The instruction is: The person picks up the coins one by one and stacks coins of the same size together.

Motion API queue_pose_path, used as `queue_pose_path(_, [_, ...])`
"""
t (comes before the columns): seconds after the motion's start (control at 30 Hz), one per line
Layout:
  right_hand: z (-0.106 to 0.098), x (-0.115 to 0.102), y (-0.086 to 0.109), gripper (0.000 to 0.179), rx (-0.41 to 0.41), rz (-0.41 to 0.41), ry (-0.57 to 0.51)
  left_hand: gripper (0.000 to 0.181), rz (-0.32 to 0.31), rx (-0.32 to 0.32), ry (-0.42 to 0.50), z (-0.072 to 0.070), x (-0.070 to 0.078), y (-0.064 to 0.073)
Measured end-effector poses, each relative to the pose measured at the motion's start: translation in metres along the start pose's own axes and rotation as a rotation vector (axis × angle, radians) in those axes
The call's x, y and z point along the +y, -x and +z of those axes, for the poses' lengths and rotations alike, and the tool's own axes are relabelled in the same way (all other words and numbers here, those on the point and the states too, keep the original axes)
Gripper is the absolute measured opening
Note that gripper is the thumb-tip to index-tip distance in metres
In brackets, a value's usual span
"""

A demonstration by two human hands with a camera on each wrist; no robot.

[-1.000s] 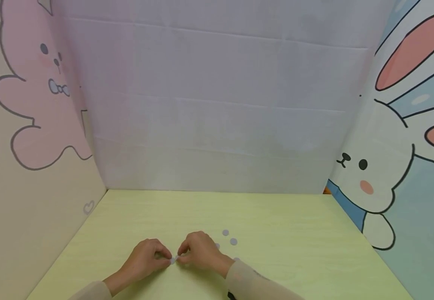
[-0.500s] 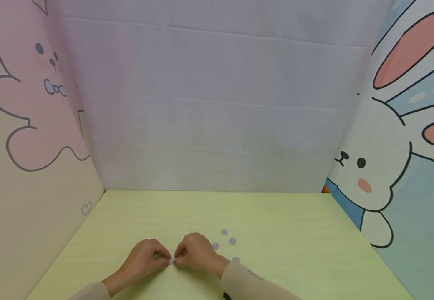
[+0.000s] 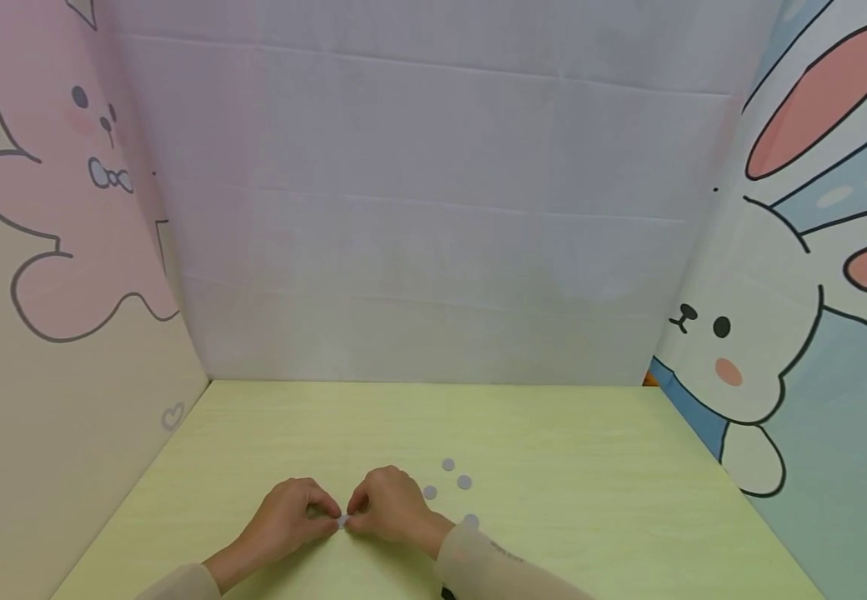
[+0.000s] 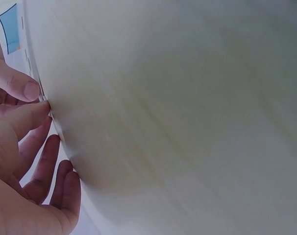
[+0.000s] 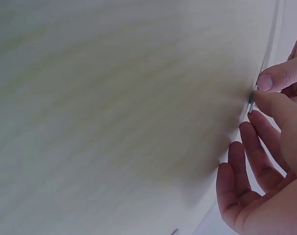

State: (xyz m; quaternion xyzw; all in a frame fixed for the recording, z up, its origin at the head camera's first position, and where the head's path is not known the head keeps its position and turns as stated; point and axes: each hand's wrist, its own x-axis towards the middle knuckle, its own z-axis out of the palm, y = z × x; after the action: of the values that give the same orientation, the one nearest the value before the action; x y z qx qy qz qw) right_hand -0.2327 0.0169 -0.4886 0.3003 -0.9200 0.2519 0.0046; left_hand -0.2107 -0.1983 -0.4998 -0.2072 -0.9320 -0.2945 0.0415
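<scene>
Your left hand (image 3: 291,517) and right hand (image 3: 390,505) pinch a grey disc (image 3: 343,522) between them, down at the counter (image 3: 568,467) (four other discs (image 3: 464,482) lie just past your right hand and sleeve (image 3: 497,568)).

Up top, a creased pale sheet (image 3: 433,208) filled the centre! A pink cartoon figure (image 3: 88,242) took the upper left, a white rabbit (image 3: 767,333) the right, and yellow-green tabletop (image 3: 568,454) stretched below.

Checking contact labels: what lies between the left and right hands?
At least one small grey disc, at the fingertips of the left hand and right hand. The head view shows it; too small to tell whether discs overlap there.
</scene>
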Motion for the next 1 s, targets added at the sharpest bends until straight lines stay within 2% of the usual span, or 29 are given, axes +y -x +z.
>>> queue_pose_path(1.0, [0.0031, -0.0011, 0.0019, 0.01, 0.014, 0.013, -0.063, 0.014, 0.003, 0.004, 0.005, 0.0011, -0.0012, 0.0])
